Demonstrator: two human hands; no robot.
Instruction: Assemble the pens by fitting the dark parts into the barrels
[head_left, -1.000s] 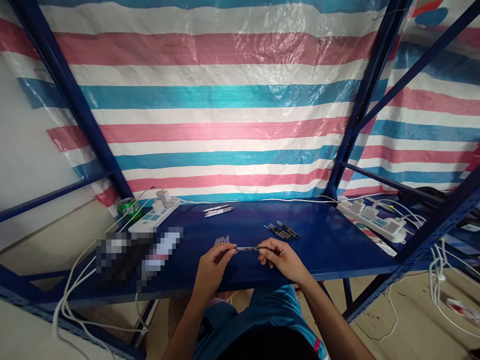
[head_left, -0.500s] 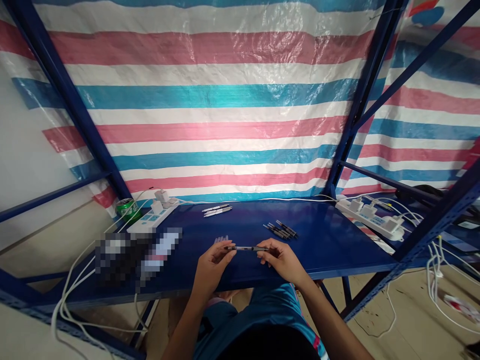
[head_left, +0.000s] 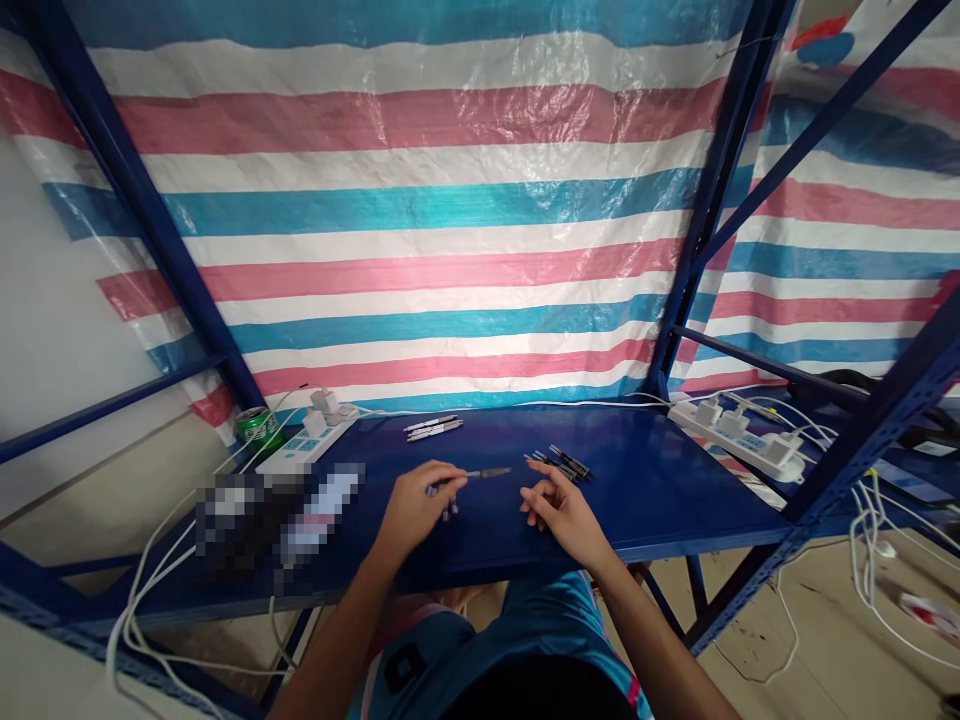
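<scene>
My left hand (head_left: 421,505) pinches one end of a slim pen (head_left: 491,472) between thumb and fingers. The pen points right over the table, its dark grip end free. Small clear pieces (head_left: 450,511) show just below the left fingertips, partly hidden by that hand. My right hand (head_left: 559,508) is apart from the pen and holds nothing I can see. Its index finger stretches out while the other fingers are bent. Just beyond it lies a bunch of dark pens (head_left: 571,462), partly covered by the finger. Several white pens (head_left: 435,428) lie side by side farther back.
The blue metal table (head_left: 645,500) has upright posts at both sides. White power strips with plugs stand at left (head_left: 307,445) and right (head_left: 739,440). A green can (head_left: 259,430) and a pixelated patch (head_left: 277,520) are at left. Cables hang past the edges.
My right hand has let go of the pen and its index finger has straightened. The left hand keeps the pen, tilted slightly and raised a little.
</scene>
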